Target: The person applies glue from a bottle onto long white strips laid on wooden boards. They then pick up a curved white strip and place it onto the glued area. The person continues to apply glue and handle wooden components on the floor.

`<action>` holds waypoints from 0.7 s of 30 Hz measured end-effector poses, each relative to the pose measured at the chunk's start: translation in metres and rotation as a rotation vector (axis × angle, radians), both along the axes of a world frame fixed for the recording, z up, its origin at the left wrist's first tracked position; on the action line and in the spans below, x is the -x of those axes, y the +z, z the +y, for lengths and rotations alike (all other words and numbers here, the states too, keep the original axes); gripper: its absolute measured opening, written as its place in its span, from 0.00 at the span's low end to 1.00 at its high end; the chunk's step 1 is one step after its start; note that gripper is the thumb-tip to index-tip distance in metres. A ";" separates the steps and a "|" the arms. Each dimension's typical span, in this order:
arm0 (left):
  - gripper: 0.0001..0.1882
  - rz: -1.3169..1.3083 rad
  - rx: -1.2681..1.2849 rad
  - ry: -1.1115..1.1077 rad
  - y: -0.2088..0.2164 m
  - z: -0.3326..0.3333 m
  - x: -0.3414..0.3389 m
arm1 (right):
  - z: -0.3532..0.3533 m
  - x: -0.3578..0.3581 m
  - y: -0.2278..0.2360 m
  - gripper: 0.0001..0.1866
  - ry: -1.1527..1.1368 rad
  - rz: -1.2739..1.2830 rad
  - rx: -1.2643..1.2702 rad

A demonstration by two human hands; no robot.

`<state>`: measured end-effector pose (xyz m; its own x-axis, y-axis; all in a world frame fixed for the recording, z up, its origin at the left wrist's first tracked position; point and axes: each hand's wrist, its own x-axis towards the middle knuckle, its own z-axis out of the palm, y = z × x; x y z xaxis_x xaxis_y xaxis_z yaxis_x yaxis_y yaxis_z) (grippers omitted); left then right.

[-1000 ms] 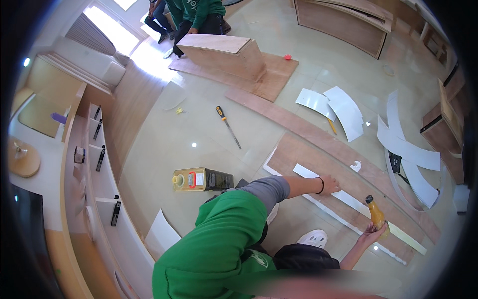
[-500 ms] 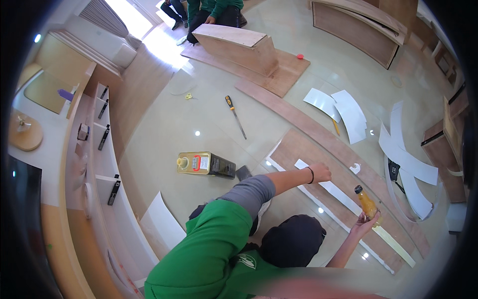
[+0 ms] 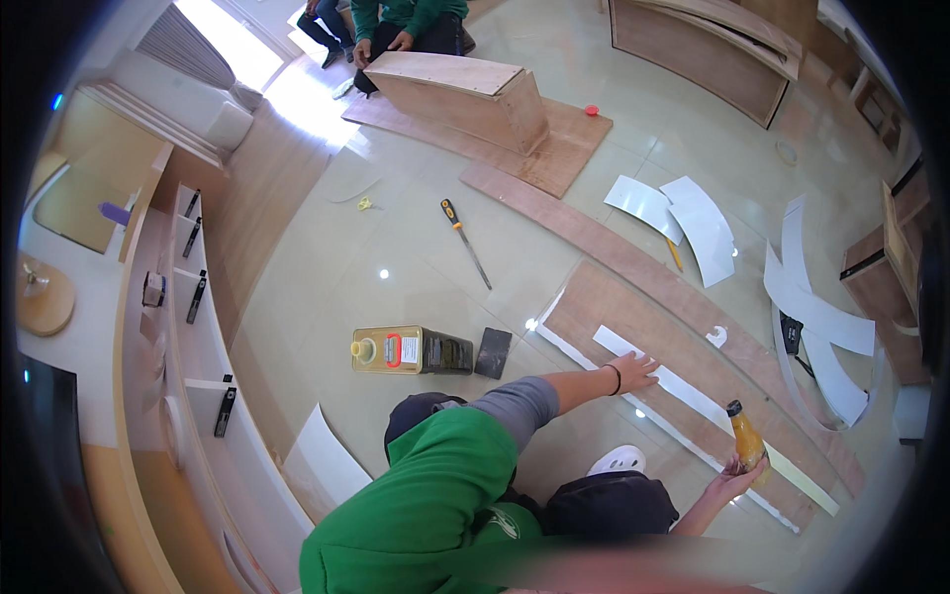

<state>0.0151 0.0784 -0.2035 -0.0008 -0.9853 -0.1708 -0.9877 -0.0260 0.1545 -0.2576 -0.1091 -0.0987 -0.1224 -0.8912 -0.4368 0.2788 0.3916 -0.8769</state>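
On the white strip (image 3: 693, 396), the left hand (image 3: 631, 374), earlier curled, now spreads.

From my head, the left fisheye looks down, my green sleeve (image 3: 411, 485) near, my left hand (image 3: 637, 372) and right hand (image 3: 733, 483) farther out.

Board (image 3: 683, 339) and can (image 3: 445, 352) on floor (image 3: 307, 267)

We see a glossy, pale tiled floor (image 3: 322, 272) meeting a strip of wood flooring (image 3: 252, 213) on the left. Daylight (image 3: 300, 111) glares off the boards near a bright window (image 3: 226, 51) and grey curtain (image 3: 186, 54). White open shelves (image 3: 205, 408) run along our left; a wooden cabinet (image 3: 683, 67) stands upper right.
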 end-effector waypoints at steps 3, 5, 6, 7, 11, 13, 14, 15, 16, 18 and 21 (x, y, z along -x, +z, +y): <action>0.19 -0.012 -0.053 -0.058 -0.016 -0.014 -0.011 | 0.005 0.010 -0.009 0.23 0.016 0.021 0.003; 0.14 0.004 -0.263 0.071 -0.037 -0.017 -0.016 | 0.011 -0.006 -0.011 0.23 0.122 0.040 0.176; 0.14 -0.198 0.202 0.075 -0.083 0.024 -0.027 | 0.013 -0.010 -0.023 0.24 0.220 0.091 0.220; 0.15 0.113 -0.059 -0.017 -0.073 -0.003 -0.022 | 0.003 -0.002 -0.013 0.24 0.197 0.175 0.310; 0.19 0.059 -0.163 -0.006 -0.005 -0.032 -0.012 | -0.031 0.001 0.010 0.20 0.041 0.266 0.350; 0.25 0.005 -0.198 -0.042 0.023 -0.018 -0.009 | -0.026 -0.009 0.025 0.18 0.104 0.306 0.319; 0.27 -0.009 -0.234 -0.034 0.031 -0.017 -0.010 | -0.028 -0.013 0.022 0.20 0.109 0.328 0.354; 0.29 -0.020 -0.274 -0.022 0.036 -0.015 -0.010 | -0.029 -0.015 0.020 0.21 0.118 0.352 0.386; 0.31 -0.028 -0.309 -0.008 0.039 -0.014 -0.008 | -0.032 -0.016 0.020 0.23 0.130 0.378 0.422; 0.34 -0.034 -0.363 -0.015 0.044 -0.013 -0.006 | -0.031 -0.017 0.018 0.30 0.131 0.461 0.430; 0.35 -0.038 -0.398 -0.005 0.047 -0.011 -0.007 | -0.022 -0.031 0.020 0.34 0.203 0.603 0.481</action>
<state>0.0221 0.0679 -0.1565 0.0078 -0.8420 -0.5394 -0.9927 -0.0714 0.0970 -0.2263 -0.1309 -0.0787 -0.0298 -0.9954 0.0916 -0.3338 -0.0764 -0.9395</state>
